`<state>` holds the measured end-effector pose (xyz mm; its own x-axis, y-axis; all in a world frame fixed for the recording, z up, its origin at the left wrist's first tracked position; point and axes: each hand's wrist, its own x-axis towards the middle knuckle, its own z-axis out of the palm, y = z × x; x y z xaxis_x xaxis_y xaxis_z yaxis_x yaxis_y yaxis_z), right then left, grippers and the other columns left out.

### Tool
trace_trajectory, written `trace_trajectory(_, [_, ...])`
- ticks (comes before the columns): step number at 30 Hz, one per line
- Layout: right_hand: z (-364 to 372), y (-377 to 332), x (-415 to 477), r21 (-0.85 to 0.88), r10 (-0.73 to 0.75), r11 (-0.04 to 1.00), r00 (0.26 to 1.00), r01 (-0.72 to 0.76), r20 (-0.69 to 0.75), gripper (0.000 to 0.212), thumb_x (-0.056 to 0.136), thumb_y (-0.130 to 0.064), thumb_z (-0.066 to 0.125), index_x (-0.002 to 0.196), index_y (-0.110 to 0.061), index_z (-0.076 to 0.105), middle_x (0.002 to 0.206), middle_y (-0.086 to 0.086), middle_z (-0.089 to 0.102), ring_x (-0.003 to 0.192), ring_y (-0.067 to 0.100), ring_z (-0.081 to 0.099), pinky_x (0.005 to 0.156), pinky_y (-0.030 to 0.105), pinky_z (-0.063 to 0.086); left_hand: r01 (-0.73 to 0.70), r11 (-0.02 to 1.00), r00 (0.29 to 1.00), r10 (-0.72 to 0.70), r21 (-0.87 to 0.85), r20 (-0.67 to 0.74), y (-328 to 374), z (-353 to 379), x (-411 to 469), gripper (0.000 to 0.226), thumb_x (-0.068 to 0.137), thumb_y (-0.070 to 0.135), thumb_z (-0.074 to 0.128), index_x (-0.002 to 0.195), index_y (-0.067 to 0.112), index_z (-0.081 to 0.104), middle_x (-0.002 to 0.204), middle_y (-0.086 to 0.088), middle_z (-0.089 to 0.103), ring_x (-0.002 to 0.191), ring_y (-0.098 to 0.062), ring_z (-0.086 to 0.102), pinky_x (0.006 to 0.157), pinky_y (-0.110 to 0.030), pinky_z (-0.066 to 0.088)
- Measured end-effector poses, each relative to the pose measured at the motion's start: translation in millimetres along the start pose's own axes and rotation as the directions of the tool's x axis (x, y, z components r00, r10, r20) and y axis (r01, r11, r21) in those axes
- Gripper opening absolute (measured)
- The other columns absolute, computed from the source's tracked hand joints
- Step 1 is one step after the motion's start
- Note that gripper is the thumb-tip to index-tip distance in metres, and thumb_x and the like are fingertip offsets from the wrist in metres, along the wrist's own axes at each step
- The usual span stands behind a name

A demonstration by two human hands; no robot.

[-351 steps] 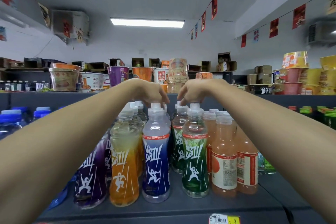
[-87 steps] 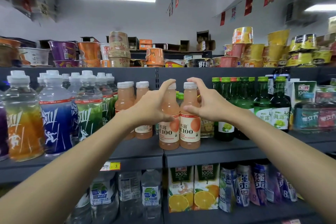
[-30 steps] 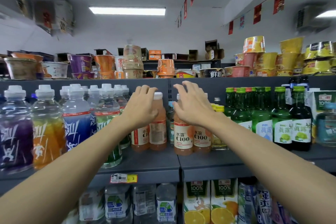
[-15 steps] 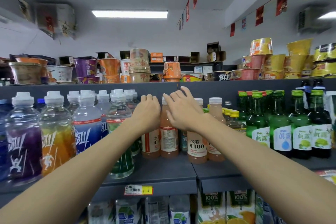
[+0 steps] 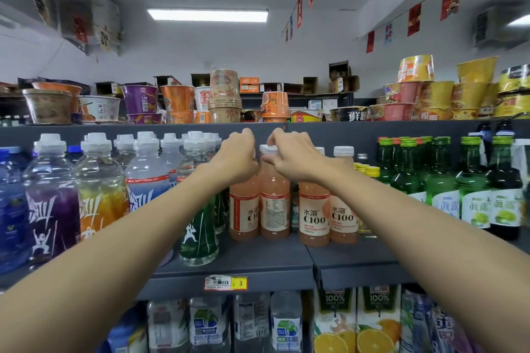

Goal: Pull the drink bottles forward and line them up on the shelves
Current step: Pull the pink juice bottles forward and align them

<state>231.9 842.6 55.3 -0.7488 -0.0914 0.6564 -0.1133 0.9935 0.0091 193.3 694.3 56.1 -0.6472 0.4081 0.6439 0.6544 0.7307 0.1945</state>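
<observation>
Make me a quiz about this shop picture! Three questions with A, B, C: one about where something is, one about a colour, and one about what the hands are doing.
1. Where are the noodle cups?
A. on the top shelf
B. on the floor
C. in the hands

2. What colour are the caps on the pink bottles?
A. green
B. white
C. red

3. What are the left hand and right hand doing?
A. hanging empty
B. waving
C. gripping the tops of two pink bottles

Answers:
1 A, the cups stand in a row above the bottles.
2 B, the caps beside the right hand show white.
3 C, curled fingers close over the bottle tops.
</observation>
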Motion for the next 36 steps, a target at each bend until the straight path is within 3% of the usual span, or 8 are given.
trace_trajectory(5, [-16.0,7.9,-7.5,0.262,0.038,0.962,0.988,-0.075,0.146,0.034,0.1,-0.028,0.061,0.132,-0.022,0.053,0.134,0.007,0.059,0.117,0.024,0.054,0.091,0.036,0.043,0.024,0.996,0.999,-0.02,-0.086,0.045,2.1,-14.3,-8.4,0.038,0.095,0.01,0.052,0.132,0.009,0.054,0.133,-0.012,0.055,0.118,-0.026,0.052,0.08,-0.029,0.041])
trace_trajectory(11, [-30.3,19.0,-16.8,0.332,-0.034,0.943,0.981,-0.032,0.193,0.031,0.1,-0.024,0.061,0.131,-0.03,0.057,0.137,-0.001,0.059,0.113,0.014,0.055,0.08,0.025,0.045,-0.035,0.976,0.986,0.068,-0.213,0.15,-0.4,-31.5,-18.6,0.035,0.093,0.005,0.053,0.123,0.017,0.066,0.113,0.001,0.064,0.094,-0.007,0.057,0.071,-0.023,0.047])
trace_trajectory(15, [-34.2,17.3,-21.0,0.309,-0.055,0.951,0.991,0.014,0.123,0.028,0.094,-0.036,0.067,0.122,-0.033,0.063,0.13,0.002,0.064,0.113,0.017,0.058,0.085,0.028,0.043,-0.067,0.994,0.981,0.081,-0.088,0.176,3.2,-32.1,-17.6,0.04,0.09,0.026,0.065,0.129,0.017,0.063,0.127,-0.004,0.063,0.113,-0.02,0.057,0.087,-0.032,0.048])
trace_trajectory(19, [-29.6,9.4,-24.0,0.269,-0.051,0.962,0.998,0.038,0.042,0.033,0.089,-0.041,0.075,0.117,-0.029,0.065,0.126,0.003,0.064,0.119,0.022,0.057,0.088,0.033,0.043,-0.084,0.996,0.995,0.083,0.014,0.055,4.8,-26.4,-18.5,0.048,0.082,0.044,0.078,0.122,0.02,0.068,0.13,-0.007,0.062,0.125,-0.025,0.051,0.1,-0.039,0.044])
trace_trajectory(25, [-37.8,18.9,-22.1,0.328,-0.028,0.944,0.987,-0.027,0.16,0.043,0.093,-0.026,0.07,0.134,-0.025,0.056,0.137,-0.003,0.06,0.125,0.015,0.055,0.091,0.025,0.042,-0.104,0.993,0.993,0.107,-0.06,0.052,-0.8,-29.9,-21.9,0.055,0.083,0.037,0.079,0.131,0.02,0.061,0.131,-0.003,0.063,0.12,-0.02,0.056,0.093,-0.031,0.044])
trace_trajectory(29, [-34.4,19.8,-30.2,0.305,-0.024,0.952,0.991,-0.016,0.129,0.037,0.092,-0.038,0.07,0.126,-0.031,0.059,0.124,-0.002,0.065,0.099,0.013,0.065,0.078,0.027,0.048,-0.099,0.995,0.979,0.095,0.01,0.181,-6.8,-26.6,-26.0,0.077,0.079,0.054,0.076,0.143,0.025,0.046,0.138,-0.004,0.057,0.125,-0.025,0.051,0.093,-0.034,0.041])
trace_trajectory(33, [-25.9,12.0,-36.8,0.309,0.042,0.95,0.998,-0.051,0.037,0.04,0.086,-0.045,0.077,0.121,-0.033,0.06,0.124,-0.001,0.063,0.109,0.019,0.058,0.088,0.037,0.049,-0.073,0.995,0.986,0.082,-0.07,0.146,-8.9,-21.1,-31.0,0.068,0.08,0.047,0.078,0.137,0.03,0.046,0.127,-0.006,0.058,0.114,-0.026,0.052,0.09,-0.04,0.048])
trace_trajectory(36, [-31.0,10.8,-39.2,0.375,0.064,0.924,0.998,-0.068,0.021,0.035,0.086,-0.037,0.078,0.117,-0.031,0.063,0.117,-0.007,0.062,0.105,0.015,0.057,0.083,0.03,0.044,-0.033,0.972,0.991,0.062,-0.234,0.116,-6.3,-22.6,-35.0,0.06,0.078,0.035,0.083,0.129,0.034,0.052,0.119,-0.001,0.059,0.095,-0.015,0.061,0.076,-0.032,0.053])
